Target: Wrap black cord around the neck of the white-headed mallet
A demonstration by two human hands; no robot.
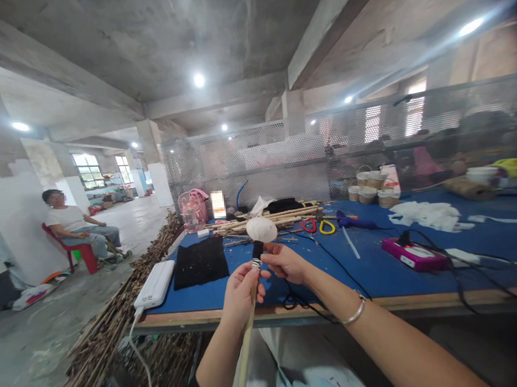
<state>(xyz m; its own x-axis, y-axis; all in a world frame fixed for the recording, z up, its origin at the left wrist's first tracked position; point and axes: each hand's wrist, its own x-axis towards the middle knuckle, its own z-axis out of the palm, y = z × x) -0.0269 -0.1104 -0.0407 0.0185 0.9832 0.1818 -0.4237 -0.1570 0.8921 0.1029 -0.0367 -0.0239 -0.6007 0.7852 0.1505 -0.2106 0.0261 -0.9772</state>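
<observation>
I hold a wooden stick (pixel 247 346) upright in front of me; it has a round white padded head (pixel 261 229) and a black wrapped neck below it. My left hand (pixel 241 294) is closed around the stick just under the wrap. My right hand (pixel 284 263) pinches the black neck from the right, and a thin black cord (pixel 300 299) trails down from it over the table edge. A silver bangle (pixel 357 312) sits on my right wrist.
On the blue table (pixel 377 268) lie a black cloth (pixel 200 262), a white power bank (pixel 155 284), a pink device (pixel 413 254), scissors (pixel 319 226), loose sticks, white stuffing and paper cups. A long pile of twigs (pixel 129 306) runs along the floor at left. A person sits on a red chair (pixel 80 251).
</observation>
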